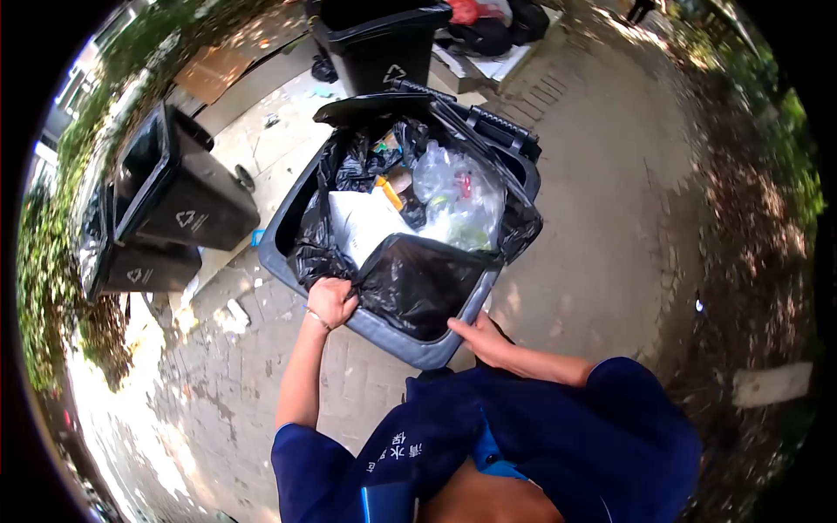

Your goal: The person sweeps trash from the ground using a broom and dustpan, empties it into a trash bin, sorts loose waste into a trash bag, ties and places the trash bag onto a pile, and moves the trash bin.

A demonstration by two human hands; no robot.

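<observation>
Right in front of me stands a full wheelie bin (417, 347) with a dark grey rim, tilted in view. A black garbage bag (410, 283) lines it, its edge folded along the near side. Inside lie a white bag (362, 222), clear plastic bags (462, 196) and a yellow piece of packaging (390, 192). My left hand (331, 302) is closed at the near left rim, fingers wrapped round the gathered bag edge. At the near right corner my right hand (482, 338) grips the rim, thumb on top; its other fingers are partly hidden.
Two black bins (187, 187) stand at the left, and another black bin (379, 52) is behind mine. Dark bags (488, 35) lie on a pale slab farther back. Cardboard (212, 74) rests at upper left. Paving (602, 200) runs along the right, bordered by plants.
</observation>
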